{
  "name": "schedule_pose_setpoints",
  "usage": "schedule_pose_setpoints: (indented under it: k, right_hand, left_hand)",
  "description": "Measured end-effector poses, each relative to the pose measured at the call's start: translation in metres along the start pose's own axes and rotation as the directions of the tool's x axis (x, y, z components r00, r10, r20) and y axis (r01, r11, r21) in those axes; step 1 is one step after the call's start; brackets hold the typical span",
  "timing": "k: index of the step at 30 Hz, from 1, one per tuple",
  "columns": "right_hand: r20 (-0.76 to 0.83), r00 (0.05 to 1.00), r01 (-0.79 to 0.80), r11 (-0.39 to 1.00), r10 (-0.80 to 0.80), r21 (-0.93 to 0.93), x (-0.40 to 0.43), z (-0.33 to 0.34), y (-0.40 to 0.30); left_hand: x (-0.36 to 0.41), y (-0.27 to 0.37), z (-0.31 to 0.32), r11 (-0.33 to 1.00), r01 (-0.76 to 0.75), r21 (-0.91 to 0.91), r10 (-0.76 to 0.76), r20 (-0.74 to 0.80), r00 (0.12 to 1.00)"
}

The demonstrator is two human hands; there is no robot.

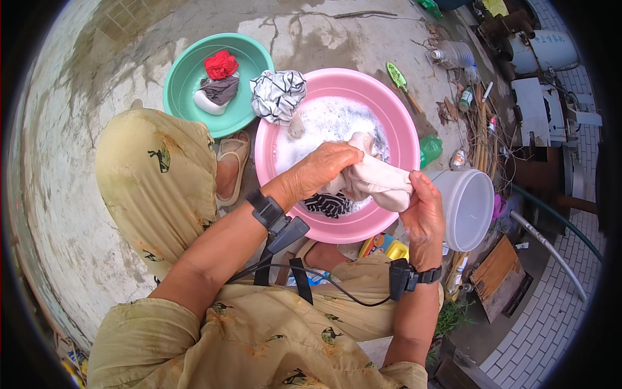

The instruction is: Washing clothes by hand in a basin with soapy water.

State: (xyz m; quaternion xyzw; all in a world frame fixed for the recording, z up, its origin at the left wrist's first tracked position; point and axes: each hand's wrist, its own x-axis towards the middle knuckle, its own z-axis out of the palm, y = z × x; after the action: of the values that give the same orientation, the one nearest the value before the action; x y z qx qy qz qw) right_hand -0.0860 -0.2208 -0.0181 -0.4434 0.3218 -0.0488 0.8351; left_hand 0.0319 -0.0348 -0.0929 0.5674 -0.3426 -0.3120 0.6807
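Note:
My left hand (330,165) grips a wet, pale pinkish-white cloth (374,177) from above, thumb and fingers closed on its bunched part. The cloth's right end is pinched between the thumb and fingers of my right hand (424,206). It is held over a pink plastic basin (335,233) of foamy water (335,116). Below the cloth a black-and-white patterned fabric (328,204) shows partly in the suds. A wadded white cloth with black lines (278,97) hangs over the basin's upper left rim. What the cloth is exactly, I cannot tell.
A green basin (177,92) holds red (221,64), grey (219,90) and white cloths. Right of the pink basin stand a translucent bucket (469,209) and a green bottle (430,150). A yellow container (396,249) sits near my foot. Beyond lie a trowel (397,75), sticks (481,126) and bottles.

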Motion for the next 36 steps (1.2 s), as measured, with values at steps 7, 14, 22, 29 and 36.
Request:
schedule_pose_setpoints:
  k: [7, 14, 22, 29, 36]
  right_hand:
    - [-0.039, 0.999, -0.009, 1.0, 0.008, -0.03, 0.002, 0.001, 0.001]
    - [-0.039, 0.999, 0.01, 0.999, -0.012, -0.046, 0.003, 0.001, 0.004]
    - [0.015, 0.999, 0.045, 0.989, -0.043, -0.142, 0.002, 0.008, 0.003]
    - [0.036, 0.99, 0.14, 0.958, -0.135, -0.251, -0.006, 0.02, 0.0]
    - [-0.001, 0.994, 0.108, 0.976, -0.11, -0.188, 0.0, 0.011, 0.013]
  left_hand:
    - [0.001, 0.012, 0.014, 0.823, 0.273, -0.499, -0.35, -0.066, 0.934]
    - [0.001, 0.01, 0.017, 0.787, 0.275, -0.552, -0.364, -0.055, 0.93]
    - [0.001, 0.008, 0.015, 0.898, 0.225, -0.379, -0.259, -0.04, 0.965]
    - [-0.001, 0.018, 0.011, 0.935, 0.213, -0.282, -0.202, 0.068, 0.977]
    - [0.003, 0.01, 0.025, 0.94, 0.143, -0.309, -0.191, -0.13, 0.973]
